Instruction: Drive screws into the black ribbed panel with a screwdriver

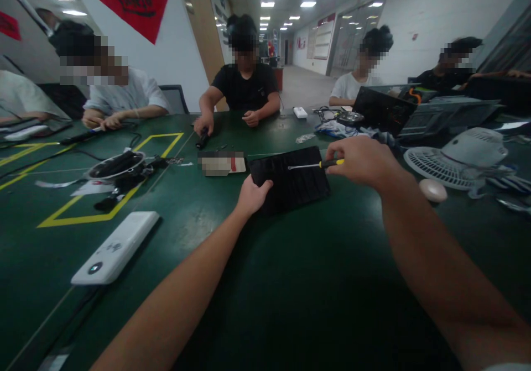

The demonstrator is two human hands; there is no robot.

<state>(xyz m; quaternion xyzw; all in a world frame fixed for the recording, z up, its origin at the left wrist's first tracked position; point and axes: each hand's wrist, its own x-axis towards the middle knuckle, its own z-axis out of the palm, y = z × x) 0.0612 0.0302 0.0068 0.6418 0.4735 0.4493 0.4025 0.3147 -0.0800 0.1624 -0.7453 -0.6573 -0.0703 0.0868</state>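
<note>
Left hand [251, 195] clamps black ridged tray [298, 191] by its left edge; right hand [360, 161] pinches screwdriver [332, 163], shaft over tray. Tip contact: cannot tell.

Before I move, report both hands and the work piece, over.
Left hand gripping black panel by its near left corner. Right hand holding yellow-and-black screwdriver, shaft over panel. Tip contact unclear.

A white fan head [468, 158] lay near a pale round object [432, 191]; yellow tape [78, 221] marked the green bench [199, 304].
</note>
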